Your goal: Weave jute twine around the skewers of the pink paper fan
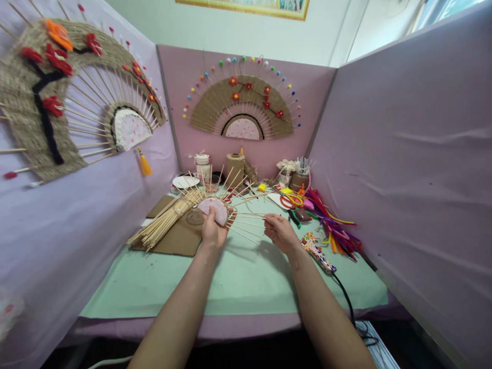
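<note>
Watching through the head camera, I take the brown roll (235, 168) at the back of the table (246, 294) as my landmark. In front of it and a little left, I have the left hand (216, 229) closed on a pink half-round fan centre (215, 210), thumb across its face and fingers behind, so the piece is held tilted over the table. Thin sticks (248, 224) spread from its rim, some up toward the roll, others off to the right. In front of the roll and to its right, I have the right hand (282, 233) with fingertips drawn together at the sticks' outer ends; I cannot tell how many are pinched.

Left of the roll and nearer the camera, a thick bundle of loose sticks (169, 223) lies across a cardboard sheet (180, 246). A white lidded jar (203, 166) stands left of the roll. To the roll's right and nearer the camera lie scissors (294, 201), a patterned glue gun (318, 254) and, farther right, coloured pipe cleaners (334, 230). Above the roll hangs a large flowered fan (242, 91).
</note>
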Demonstrator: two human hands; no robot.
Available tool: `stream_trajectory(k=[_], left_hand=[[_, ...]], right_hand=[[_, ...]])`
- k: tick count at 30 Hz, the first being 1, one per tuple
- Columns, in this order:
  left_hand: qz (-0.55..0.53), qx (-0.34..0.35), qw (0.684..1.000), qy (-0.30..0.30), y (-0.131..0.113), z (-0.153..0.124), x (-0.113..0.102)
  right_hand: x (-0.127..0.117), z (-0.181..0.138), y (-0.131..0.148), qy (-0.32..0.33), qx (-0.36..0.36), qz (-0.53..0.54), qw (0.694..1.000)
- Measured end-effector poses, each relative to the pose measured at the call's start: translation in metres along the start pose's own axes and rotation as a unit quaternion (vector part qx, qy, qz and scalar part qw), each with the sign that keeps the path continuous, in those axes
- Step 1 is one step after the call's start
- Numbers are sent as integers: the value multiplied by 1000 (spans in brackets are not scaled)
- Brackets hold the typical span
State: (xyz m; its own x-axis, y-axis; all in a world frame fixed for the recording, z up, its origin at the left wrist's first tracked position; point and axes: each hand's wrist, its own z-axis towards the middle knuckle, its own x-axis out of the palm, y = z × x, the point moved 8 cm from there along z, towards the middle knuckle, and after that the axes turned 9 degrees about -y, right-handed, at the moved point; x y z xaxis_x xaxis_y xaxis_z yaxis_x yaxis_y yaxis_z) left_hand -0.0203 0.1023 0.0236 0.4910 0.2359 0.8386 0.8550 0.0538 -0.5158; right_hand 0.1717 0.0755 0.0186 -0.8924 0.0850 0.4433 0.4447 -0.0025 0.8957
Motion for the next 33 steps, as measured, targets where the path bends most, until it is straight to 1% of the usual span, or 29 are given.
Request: stream_trajectory(k=[4,7,10,12,15,17,19,22,24,26,29,31,33], left_hand=[[3,12,1000,0,-2,0,0],[-9,33,999,-11,-6,0,0],[-30,36,998,-28,-9,1,-3],[-47,20,998,-33,-8,3,-5],[-72,-16,997,-28,-5,6,-5],[-83,-33,996,-26,-4,7,-5],[-95,-38,994,-25,-5,7,-4],[-109,-55,992,-15,-3,3,0],[-107,-78,991,-9,3,-3,4],[-105,-109,989,-1,12,-9,8],[-108,-152,982,23,24,-19,14],[-100,-168,980,38,29,-23,17],[-82,-165,982,35,30,-24,16]], right_hand=[[-1,-1,8,-21,-40,-15,999],[-3,-4,16,-53,-101,-84,990],[-3,-6,21,-62,-151,-140,977],[-3,-5,20,-55,-157,-149,975],[-4,-3,16,-42,-138,-153,978],[0,-4,11,-20,-114,-181,977],[10,-9,1,36,-78,-246,966],[34,-23,-19,150,-42,-336,929],[47,-31,-28,200,-49,-360,910],[55,-35,-36,226,-61,-376,897],[58,-37,-44,241,-67,-404,880],[57,-37,-45,243,-68,-417,873],[57,-37,-43,239,-73,-428,868]])
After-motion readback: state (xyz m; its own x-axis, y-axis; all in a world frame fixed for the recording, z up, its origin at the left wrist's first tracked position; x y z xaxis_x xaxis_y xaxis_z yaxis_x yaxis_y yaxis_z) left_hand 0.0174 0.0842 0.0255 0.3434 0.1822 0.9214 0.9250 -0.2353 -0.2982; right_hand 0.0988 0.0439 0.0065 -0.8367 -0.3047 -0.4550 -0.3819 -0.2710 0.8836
